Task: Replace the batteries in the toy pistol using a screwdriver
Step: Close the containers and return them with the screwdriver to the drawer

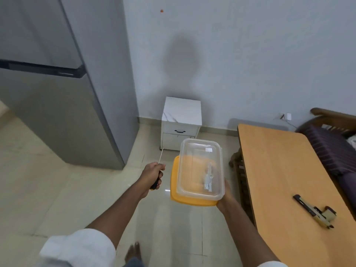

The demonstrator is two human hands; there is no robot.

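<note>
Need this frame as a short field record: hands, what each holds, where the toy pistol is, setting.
left hand: left hand grips the screwdriver by its dark handle, shaft pointing up and away
right hand: right hand holds the clear container stacked on the orange lid, from below
container contents: small blurred items, cannot identify
toy pistol: toy pistol lies on the wooden table, untouched
setting: fridge, small white cabinet, tiled floor

No legible text anywhere
</note>
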